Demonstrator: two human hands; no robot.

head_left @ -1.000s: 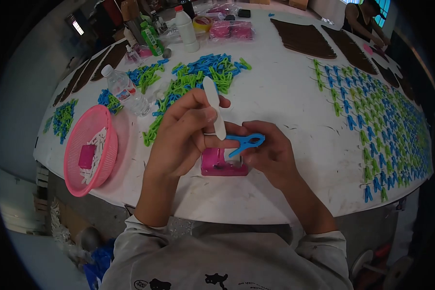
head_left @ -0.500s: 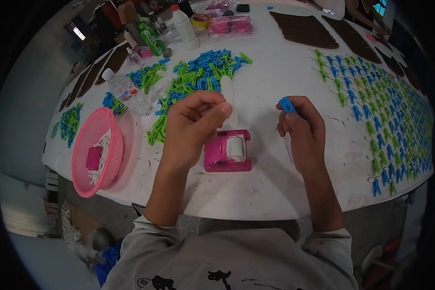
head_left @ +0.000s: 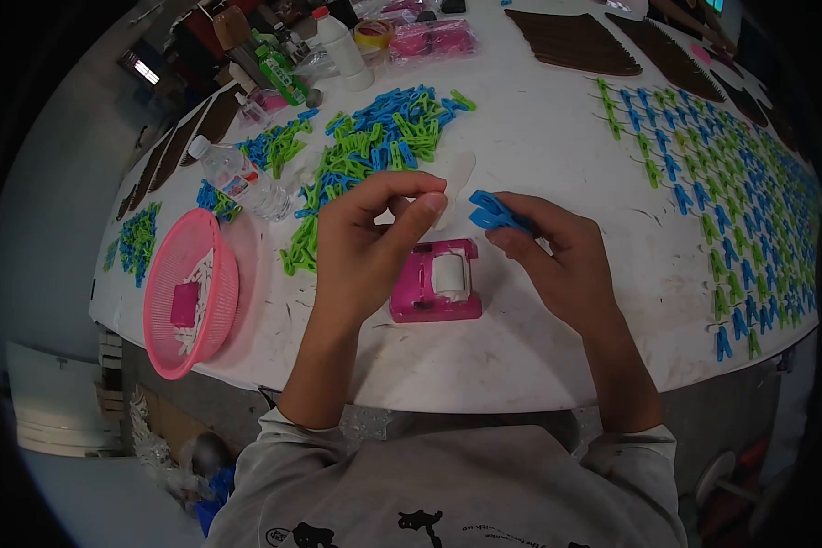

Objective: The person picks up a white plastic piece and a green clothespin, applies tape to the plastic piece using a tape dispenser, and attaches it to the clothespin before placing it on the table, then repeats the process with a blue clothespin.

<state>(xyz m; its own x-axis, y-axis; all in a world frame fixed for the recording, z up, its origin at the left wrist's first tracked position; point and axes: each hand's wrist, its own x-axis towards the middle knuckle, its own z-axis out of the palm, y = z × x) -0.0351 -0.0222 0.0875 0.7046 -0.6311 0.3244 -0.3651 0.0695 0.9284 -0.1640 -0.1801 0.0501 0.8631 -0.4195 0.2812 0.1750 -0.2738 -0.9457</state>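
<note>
My left hand (head_left: 374,233) is closed in a pinch, with thumb and forefinger at a thin whitish strip (head_left: 459,178) that slants up and to the right. Its exact material I cannot make out. In my right hand (head_left: 566,260) is a blue clothespin (head_left: 491,212), gripped between thumb and fingers, its end pointing toward the left fingertips. A small gap separates the clothespin from the strip. Below and between the hands, a pink dispenser (head_left: 409,301) with a white roll (head_left: 450,278) sits on the table.
Loose blue and green clothespins (head_left: 374,137) lie heaped beyond my left hand. Rows of clothespins (head_left: 740,210) cover the right side. A pink basket (head_left: 224,310) with small white pieces and a water bottle (head_left: 247,183) stand left. Brown serrated sheets (head_left: 571,44) lie at the back.
My right hand has moved left and turned, bringing the blue clothespin close to the left fingertips. The whitish strip has tilted to the right.
</note>
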